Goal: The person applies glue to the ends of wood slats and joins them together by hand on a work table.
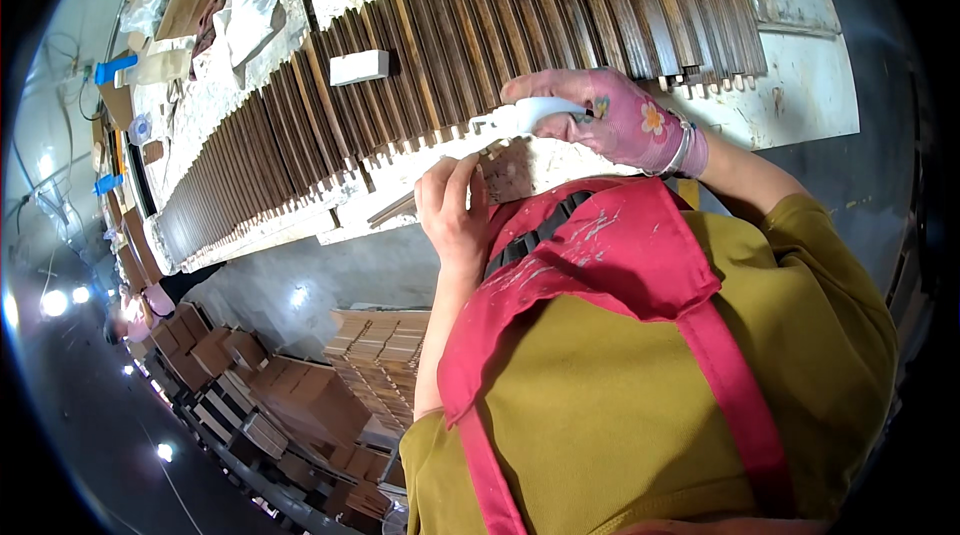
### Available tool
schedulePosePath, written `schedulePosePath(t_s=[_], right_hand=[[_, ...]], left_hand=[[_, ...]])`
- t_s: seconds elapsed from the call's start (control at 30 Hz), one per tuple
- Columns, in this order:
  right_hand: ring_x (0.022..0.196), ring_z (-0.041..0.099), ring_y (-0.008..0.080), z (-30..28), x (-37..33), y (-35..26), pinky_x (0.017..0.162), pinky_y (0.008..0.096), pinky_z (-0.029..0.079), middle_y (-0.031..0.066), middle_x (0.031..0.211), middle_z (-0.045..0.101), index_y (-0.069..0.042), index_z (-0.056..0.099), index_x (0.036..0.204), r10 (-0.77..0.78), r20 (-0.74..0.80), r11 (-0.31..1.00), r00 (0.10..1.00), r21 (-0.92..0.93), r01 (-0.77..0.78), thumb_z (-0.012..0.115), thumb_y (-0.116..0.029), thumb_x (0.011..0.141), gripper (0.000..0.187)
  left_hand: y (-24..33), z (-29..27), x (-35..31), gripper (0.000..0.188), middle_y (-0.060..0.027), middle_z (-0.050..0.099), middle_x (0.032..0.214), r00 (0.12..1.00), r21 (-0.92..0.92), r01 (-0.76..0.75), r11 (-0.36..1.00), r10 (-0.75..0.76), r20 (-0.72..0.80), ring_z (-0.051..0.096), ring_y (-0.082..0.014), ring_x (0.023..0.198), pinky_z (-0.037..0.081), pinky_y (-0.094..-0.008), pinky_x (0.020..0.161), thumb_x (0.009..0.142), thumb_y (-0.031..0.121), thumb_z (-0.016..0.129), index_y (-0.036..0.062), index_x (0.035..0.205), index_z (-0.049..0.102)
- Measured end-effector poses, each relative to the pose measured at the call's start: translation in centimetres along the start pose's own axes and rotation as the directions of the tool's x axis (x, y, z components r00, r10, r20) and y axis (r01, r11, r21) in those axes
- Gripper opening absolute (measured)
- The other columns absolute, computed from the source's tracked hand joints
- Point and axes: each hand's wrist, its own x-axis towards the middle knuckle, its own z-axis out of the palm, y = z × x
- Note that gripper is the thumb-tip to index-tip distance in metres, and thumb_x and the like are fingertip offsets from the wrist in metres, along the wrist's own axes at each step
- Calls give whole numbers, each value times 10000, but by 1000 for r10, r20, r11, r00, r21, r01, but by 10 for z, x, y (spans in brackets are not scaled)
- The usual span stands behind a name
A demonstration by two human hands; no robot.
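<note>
Nearest to us is the red apron [590, 255], marked with pale smears, over the olive shirt [600, 415]. Its raised bib sits just below the hands; we judge that leaning in could drag it against the work.

Beyond it, our bare left hand [452, 197] is curled closed and appears to grip a dark strip [393, 211], which lies at the near edge of the workbench [810, 105]. The fingers hide the middle of the strip, so we cannot confirm the full hold. A loose pinch could let it turn or slip off the edge.

Our right hand [632, 123], in a pink flowered glove, is closed around a white bottle [545, 115], tilted, its narrow nozzle toward the left. Should the bottle hold liquid, too firm a squeeze could cause drips on the slats or the left fingers.

Farther in, the dark slats [450, 45] lie side by side in a long row, pale end pegs toward us. A knock from the right hand could push them out of line. A white block [360, 67] rests on them and could slide if they shift.

Farthest, beyond the bench, are stacked cartons [310, 400] and a co-worker [150, 310].
</note>
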Motion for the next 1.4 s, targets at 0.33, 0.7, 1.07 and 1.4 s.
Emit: schedulePosePath(t_s=[0.33,0.7,1.07,1.4], right_hand=[[859,578,65,2,-1,1,757,227,486,6,1002,639,-85,567,1263,91,-46,945,995,319,-71,638,-195,893,392],[844,568,66,0,3,1,741,222,473,8,993,635,-63,567,1257,129,-53,943,990,316,-106,619,-154,890,382],[941,600,99,-3,9,6,801,240,509,37,1064,636,-86,584,1251,39,-66,958,997,287,-18,687,-225,881,408],[976,607,124,-1,10,11,796,244,523,64,1110,627,-67,570,1260,45,-47,941,998,336,-26,696,-223,865,444]], left_hand=[[-1,0,-1,310,-78,608,950,998,51,-66,997,66,-4,583,-254,856,475,-363,756,740,-24,715,87,1029,695],[0,-3,0,323,-74,615,965,994,92,-109,990,106,34,590,-245,851,487,-361,758,742,-22,717,94,1042,701],[-1,-11,5,356,-55,563,964,975,154,-207,966,190,118,562,-191,770,491,-311,660,708,-34,748,86,1041,717],[-4,-8,3,390,-61,578,964,971,162,-229,960,213,112,567,-215,809,492,-334,704,705,-21,722,87,1080,705]])
